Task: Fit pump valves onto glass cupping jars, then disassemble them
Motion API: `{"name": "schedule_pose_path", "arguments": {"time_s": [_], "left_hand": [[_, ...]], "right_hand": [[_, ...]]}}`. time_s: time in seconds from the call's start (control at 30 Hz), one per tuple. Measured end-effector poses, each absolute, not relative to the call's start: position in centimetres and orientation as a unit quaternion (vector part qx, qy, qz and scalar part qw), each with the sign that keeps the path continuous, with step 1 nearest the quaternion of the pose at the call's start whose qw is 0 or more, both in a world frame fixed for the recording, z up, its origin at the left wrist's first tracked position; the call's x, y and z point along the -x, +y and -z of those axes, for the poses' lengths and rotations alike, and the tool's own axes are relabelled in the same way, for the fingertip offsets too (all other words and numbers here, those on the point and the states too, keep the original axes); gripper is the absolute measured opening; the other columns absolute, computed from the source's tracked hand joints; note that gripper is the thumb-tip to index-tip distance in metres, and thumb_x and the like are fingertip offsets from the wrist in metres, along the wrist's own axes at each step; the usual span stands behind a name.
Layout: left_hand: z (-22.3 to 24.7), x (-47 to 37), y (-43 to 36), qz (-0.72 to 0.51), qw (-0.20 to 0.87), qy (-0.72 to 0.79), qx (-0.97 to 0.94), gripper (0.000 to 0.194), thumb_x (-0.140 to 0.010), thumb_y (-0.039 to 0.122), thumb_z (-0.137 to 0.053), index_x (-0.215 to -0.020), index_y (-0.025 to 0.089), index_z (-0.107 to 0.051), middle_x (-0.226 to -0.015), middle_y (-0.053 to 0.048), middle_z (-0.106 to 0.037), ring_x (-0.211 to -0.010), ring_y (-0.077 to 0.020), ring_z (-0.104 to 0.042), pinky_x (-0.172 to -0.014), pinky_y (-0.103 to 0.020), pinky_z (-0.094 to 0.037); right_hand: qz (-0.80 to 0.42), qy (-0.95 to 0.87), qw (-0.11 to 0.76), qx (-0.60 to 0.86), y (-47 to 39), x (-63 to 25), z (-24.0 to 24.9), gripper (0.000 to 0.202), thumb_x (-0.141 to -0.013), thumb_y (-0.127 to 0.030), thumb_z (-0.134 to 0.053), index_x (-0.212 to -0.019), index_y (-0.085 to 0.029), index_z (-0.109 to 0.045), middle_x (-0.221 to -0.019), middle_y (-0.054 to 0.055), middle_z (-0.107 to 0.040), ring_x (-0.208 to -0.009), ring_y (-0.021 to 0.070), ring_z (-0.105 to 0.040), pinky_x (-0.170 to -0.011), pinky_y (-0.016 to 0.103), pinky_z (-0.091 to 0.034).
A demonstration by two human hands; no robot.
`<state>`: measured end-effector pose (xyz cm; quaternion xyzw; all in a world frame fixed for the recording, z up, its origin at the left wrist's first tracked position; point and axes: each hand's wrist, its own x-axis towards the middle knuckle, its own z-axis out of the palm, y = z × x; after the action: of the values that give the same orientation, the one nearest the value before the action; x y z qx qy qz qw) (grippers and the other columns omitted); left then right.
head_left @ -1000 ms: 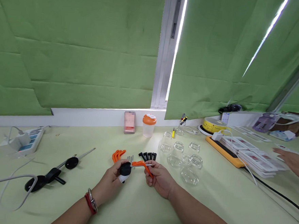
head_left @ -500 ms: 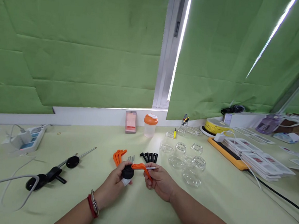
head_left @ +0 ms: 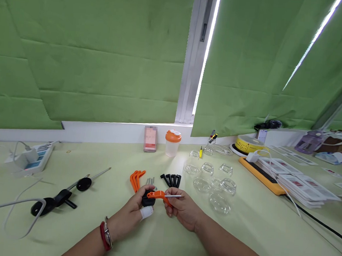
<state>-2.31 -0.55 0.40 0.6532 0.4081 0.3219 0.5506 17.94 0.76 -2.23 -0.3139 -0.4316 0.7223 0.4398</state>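
Observation:
My left hand, with white tape round its thumb, is closed on a black rounded plastic part. Between thumb and fingers of my right hand is an orange curved handle; a thin metal rod sticks out to its right, over the fingers. The handle's left end lies across the black part and appears to touch it. Just beyond my left hand are several more orange handles and some metal rods. Several black knob-like pieces lie beyond my right hand.
Several glass jars stand right of my hands. A black assembly with a metal rod and a white cable lie left. At the back is an orange-lidded cup. Stacked cards and an orange power strip are at right.
The orange handle has moved left and slightly down, its end now across the black part. My left hand has turned, tilting that part and bringing the taped thumb more into view.

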Motion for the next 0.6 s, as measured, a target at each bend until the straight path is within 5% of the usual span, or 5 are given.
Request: {"name": "schedule_pose_path", "arguments": {"time_s": [0.17,0.6], "left_hand": [[0.41,2.18,-0.35,-0.341,0.560,0.383,-0.651,0.060,-0.078,0.028,-0.061,-0.132,0.024,-0.034,-0.126,-0.009,-0.049,-0.116,-0.0255,-0.045,-0.098,-0.039,-0.033],[-0.35,1.67,-0.49,-0.345,0.631,0.328,-0.613,0.047,-0.069,0.025,-0.070,-0.111,0.022,-0.049,-0.096,-0.002,-0.057,-0.083,-0.0158,-0.054,-0.077,-0.030,-0.041]], "right_hand": [[-0.712,-0.439,0.446,0.320,0.82,-17.87,2.35,0.033,-0.067,-0.038,-0.075,-0.078,-0.017,-0.051,-0.055,-0.004,-0.053,-0.046,0.0073,-0.043,-0.048,0.023,-0.031],[-0.712,-0.448,0.435,0.322,0.83,-17.73,2.32,0.031,-0.068,-0.037,-0.075,-0.079,-0.017,-0.053,-0.054,-0.005,-0.053,-0.044,0.0067,-0.044,-0.045,0.021,-0.031]]}}
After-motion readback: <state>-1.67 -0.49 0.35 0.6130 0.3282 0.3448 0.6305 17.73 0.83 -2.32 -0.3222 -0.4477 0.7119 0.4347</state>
